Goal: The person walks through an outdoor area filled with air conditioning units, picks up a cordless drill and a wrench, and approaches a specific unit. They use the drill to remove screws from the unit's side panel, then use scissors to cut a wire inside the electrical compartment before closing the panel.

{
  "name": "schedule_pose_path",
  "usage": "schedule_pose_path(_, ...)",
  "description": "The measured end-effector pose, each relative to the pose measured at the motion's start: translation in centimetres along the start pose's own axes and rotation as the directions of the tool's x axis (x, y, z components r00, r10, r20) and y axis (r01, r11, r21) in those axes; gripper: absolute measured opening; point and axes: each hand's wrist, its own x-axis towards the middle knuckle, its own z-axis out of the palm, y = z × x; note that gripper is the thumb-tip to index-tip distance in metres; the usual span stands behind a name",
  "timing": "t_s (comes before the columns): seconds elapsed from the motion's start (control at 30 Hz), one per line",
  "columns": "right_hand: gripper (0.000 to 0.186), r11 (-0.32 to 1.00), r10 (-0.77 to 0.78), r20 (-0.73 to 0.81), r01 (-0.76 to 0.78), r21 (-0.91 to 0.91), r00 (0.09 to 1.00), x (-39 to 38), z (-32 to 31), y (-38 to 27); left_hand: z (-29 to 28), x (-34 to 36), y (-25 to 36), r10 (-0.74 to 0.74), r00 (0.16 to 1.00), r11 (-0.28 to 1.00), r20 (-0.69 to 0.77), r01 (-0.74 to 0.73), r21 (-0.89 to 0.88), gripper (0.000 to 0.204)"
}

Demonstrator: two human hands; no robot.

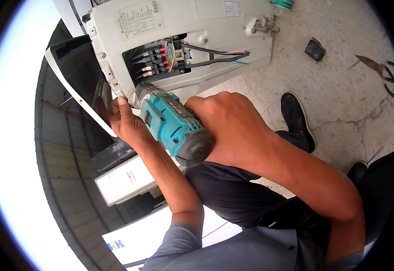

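My right hand [233, 128] is wrapped round the grip of a teal and black cordless drill [174, 124]. The drill's nose points up and left, against or just short of the lower left part of an off-white air conditioner unit [188, 25]; its tip is hidden. My left hand [129, 122] pinches the unit's lower left corner edge, thumb on top and fingers partly out of sight behind it. Above the drill, an opening in the unit bares a terminal block [156, 58] with red, yellow and dark wires. Loose black cables [215, 58] stretch right from it.
A dark glossy panel with a white rim [77, 97] stands left of the unit. Scissors [382, 72], a black block [315, 49] and a green-labelled bottle [282, 5] are on the cracked concrete floor [337, 104]. A white boxy appliance [127, 180] lies below my left forearm.
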Motion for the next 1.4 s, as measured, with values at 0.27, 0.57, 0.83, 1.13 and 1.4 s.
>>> schedule_pose_path(0.27, 0.031, 0.996, 0.074, 0.058, -0.071, -0.044, 0.996, 0.6, -1.0, -1.7, 0.2, 0.1, 0.7, -0.027, 1.000, 1.000, 0.000, 0.027, -0.012, 0.070)
schedule_pose_path(0.57, 0.029, 0.998, 0.059, 0.033, -0.058, -0.011, 0.998, 0.5, -0.7, -1.6, 0.1, 0.2, 0.1, -0.043, 0.999, 0.998, -0.030, 0.042, -0.048, 0.065)
schedule_pose_path(0.83, 0.051, 0.997, 0.073, -0.009, -0.073, -0.002, 0.997, 0.3, -0.9, -0.8, 0.3, 0.1, -0.1, 0.007, 0.999, 0.999, -0.039, -0.005, 0.042, 0.061)
schedule_pose_path(1.13, 0.036, 0.996, 0.063, -0.001, -0.063, -0.063, 0.998, -0.4, 0.5, -1.0, -0.5, 0.2, -0.6, -0.031, 0.999, 0.998, 0.007, 0.032, -0.061, 0.054)
schedule_pose_path(1.4, 0.035, 0.999, -0.034, -0.006, 0.034, -0.014, 0.999, -0.3, -0.1, 1.8, 0.1, 0.0, 0.2, -0.052, 0.999, 0.999, -0.006, 0.052, -0.009, 0.056)
